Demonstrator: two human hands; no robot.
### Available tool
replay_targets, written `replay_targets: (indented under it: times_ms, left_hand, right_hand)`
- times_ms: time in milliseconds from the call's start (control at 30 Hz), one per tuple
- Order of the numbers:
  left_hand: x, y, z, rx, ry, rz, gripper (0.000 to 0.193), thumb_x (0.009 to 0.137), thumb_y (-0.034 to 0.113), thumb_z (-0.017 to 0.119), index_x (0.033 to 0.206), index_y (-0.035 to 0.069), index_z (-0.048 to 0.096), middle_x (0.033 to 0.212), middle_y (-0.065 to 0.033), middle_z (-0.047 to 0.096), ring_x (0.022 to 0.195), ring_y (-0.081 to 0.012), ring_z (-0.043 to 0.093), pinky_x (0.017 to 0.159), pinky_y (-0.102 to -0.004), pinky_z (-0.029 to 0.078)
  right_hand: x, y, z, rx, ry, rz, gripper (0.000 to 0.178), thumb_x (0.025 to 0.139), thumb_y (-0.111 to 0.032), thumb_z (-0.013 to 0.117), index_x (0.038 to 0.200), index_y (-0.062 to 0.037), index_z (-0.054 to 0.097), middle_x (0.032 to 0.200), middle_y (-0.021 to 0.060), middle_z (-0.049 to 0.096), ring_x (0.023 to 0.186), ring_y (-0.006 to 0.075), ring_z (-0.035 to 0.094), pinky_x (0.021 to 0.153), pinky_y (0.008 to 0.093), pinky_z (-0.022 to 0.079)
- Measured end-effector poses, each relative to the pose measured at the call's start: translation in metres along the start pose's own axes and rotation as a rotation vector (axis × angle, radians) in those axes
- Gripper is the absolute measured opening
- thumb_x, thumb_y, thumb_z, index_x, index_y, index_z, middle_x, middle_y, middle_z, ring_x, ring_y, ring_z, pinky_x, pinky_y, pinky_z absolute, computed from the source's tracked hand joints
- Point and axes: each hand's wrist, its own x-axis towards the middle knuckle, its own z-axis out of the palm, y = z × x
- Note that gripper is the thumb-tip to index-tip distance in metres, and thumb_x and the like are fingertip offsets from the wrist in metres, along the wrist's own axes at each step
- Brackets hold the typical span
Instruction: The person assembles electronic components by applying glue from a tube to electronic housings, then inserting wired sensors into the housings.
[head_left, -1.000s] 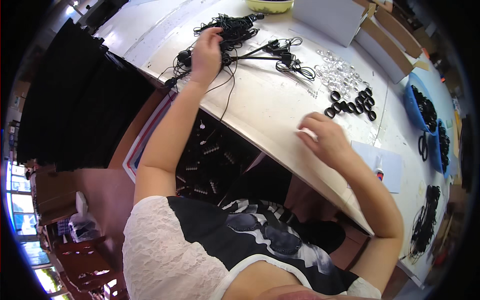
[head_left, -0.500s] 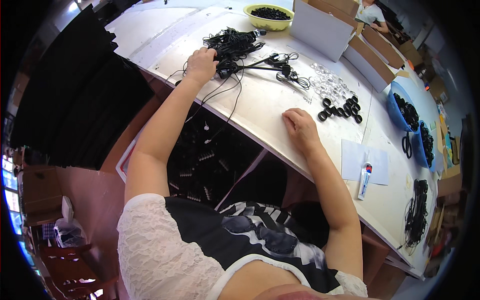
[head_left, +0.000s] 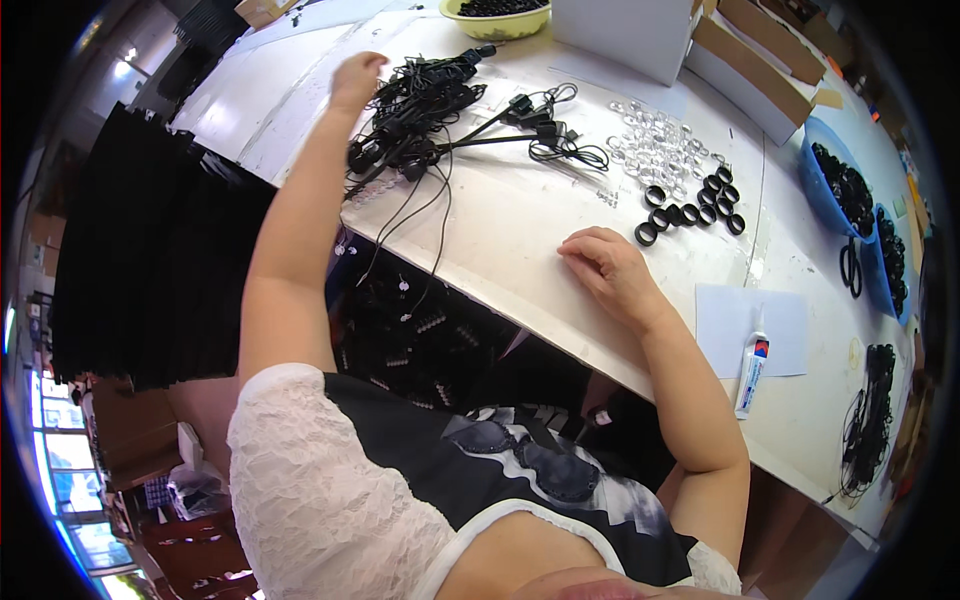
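Observation:
My left hand point(head_left: 357, 80) is stretched out to the far left, beside a heap of tangled black cables point(head_left: 425, 95) with small dark round fittings. Its fingers are bent together, and what they hold, if anything, cannot be made out. Thin black strands trail from the heap over the table's front edge. My right hand point(head_left: 606, 265) rests on the white table point(head_left: 500, 240), fingers curled together with nothing seen in them. Beyond it lie a cluster of black rings point(head_left: 690, 210) and a scatter of clear, round, lens-like pieces point(head_left: 655, 145).
A glue tube point(head_left: 752, 375) lies on white paper point(head_left: 720, 315) at right. Farther right are black scissors point(head_left: 851, 268), blue bowls point(head_left: 825, 190) of black parts and a cable bundle point(head_left: 870, 415). A yellow bowl point(head_left: 500, 25) and cartons point(head_left: 740, 75) stand at the back.
My left hand has moved off the front of the cable heap to its far left side. My right hand stays on the table. The whole view has shifted slightly.

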Motion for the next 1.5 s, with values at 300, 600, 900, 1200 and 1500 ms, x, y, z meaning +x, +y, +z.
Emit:
replay_targets:
  times_ms: [300, 600, 900, 1200, 1500]
  left_hand:
    - [-0.097, 0.072, 0.007, 0.74, -0.269, 0.139, 0.032, 0.085, 0.038, 0.053, 0.088, 0.006, 0.061, 0.09, -0.0135, 0.064, 0.086, -0.0291, 0.062, 0.075, -0.0394, 0.048]
    - [-0.14, 0.031, 0.011, 0.725, -0.367, -0.004, 0.024, 0.086, 0.026, 0.051, 0.101, 0.007, 0.051, 0.084, -0.0165, 0.064, 0.083, -0.0341, 0.062, 0.071, -0.0421, 0.048]
    - [-0.117, 0.038, -0.049, 0.227, -0.101, 0.009, 0.028, 0.085, 0.03, 0.052, 0.096, 0.009, 0.066, 0.083, -0.0139, 0.065, 0.08, -0.0283, 0.062, 0.073, -0.0362, 0.046]
    - [-0.106, 0.001, -0.001, 0.081, -0.018, 0.102, 0.024, 0.084, 0.022, 0.053, 0.097, 0.005, 0.065, 0.073, -0.0115, 0.064, 0.067, -0.0212, 0.061, 0.063, -0.0308, 0.046]
    - [-0.144, 0.069, 0.039, 0.525, 0.098, 0.562, 0.02, 0.074, 0.022, 0.064, 0.093, 0.016, 0.063, 0.09, -0.0066, 0.056, 0.091, -0.0245, 0.051, 0.079, -0.039, 0.038]
  right_hand:
    - [-0.001, 0.014, -0.003, 0.056, -0.012, 0.06, 0.012, 0.078, -0.002, 0.06, 0.09, -0.0028, 0.063, 0.09, 0.0077, 0.06, 0.083, 0.0191, 0.058, 0.072, 0.027, 0.047]
    - [0.0, 0.006, -0.004, 0.133, -0.028, 0.112, 0.012, 0.079, -0.002, 0.06, 0.09, -0.001, 0.063, 0.09, 0.0072, 0.06, 0.081, 0.0161, 0.057, 0.072, 0.0249, 0.046]
    - [-0.008, 0.009, -0.004, 0.18, -0.033, 0.118, 0.01, 0.081, -0.004, 0.059, 0.09, -0.0012, 0.063, 0.089, 0.0056, 0.059, 0.079, 0.0131, 0.056, 0.071, 0.0234, 0.045]
    - [-0.01, 0.012, -0.005, 0.2, -0.027, 0.113, 0.011, 0.08, -0.004, 0.059, 0.09, -0.0015, 0.063, 0.088, 0.0068, 0.06, 0.08, 0.0157, 0.057, 0.072, 0.0249, 0.046]
    - [0.002, 0.013, -0.006, 0.173, -0.021, 0.108, 0.012, 0.08, -0.006, 0.06, 0.09, -0.0017, 0.064, 0.086, 0.0087, 0.06, 0.078, 0.0184, 0.058, 0.07, 0.0267, 0.046]
